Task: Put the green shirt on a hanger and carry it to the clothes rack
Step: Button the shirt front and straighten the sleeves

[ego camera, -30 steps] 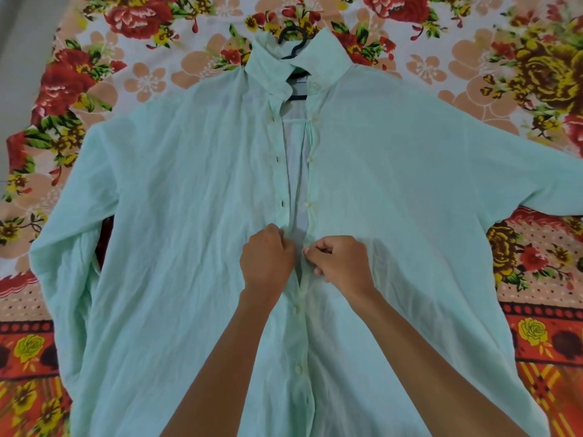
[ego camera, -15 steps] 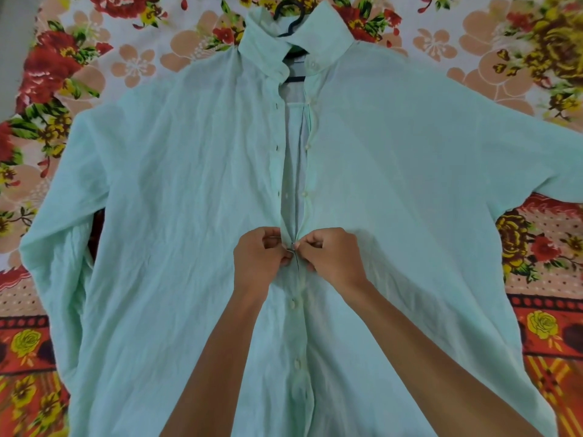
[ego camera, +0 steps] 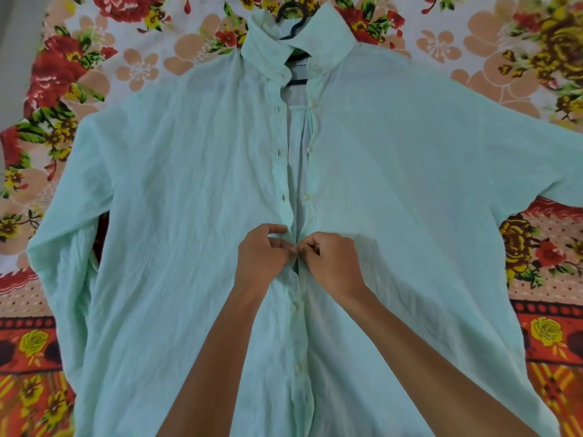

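The pale green shirt [ego camera: 176,216] lies spread flat, front up, with its sleeves out to both sides. A dark hanger [ego camera: 291,18] sits inside it; only the hook and a short piece of bar show at the open collar. Lower buttons are fastened, and the placket above my hands is open. My left hand [ego camera: 260,257] pinches the left placket edge at mid-chest. My right hand [ego camera: 331,263] pinches the right edge, and the fingertips of both hands meet at one button.
A floral bedsheet [ego camera: 132,67] in red, orange and white covers the surface under the shirt and shows on all sides. A grey strip of floor or wall [ego camera: 15,42] runs along the far left edge.
Both hands have stayed at the same button on the placket, their fingertips pressed closer together. The view has shifted slightly, so the shirt sits a little lower in frame than half a second ago.
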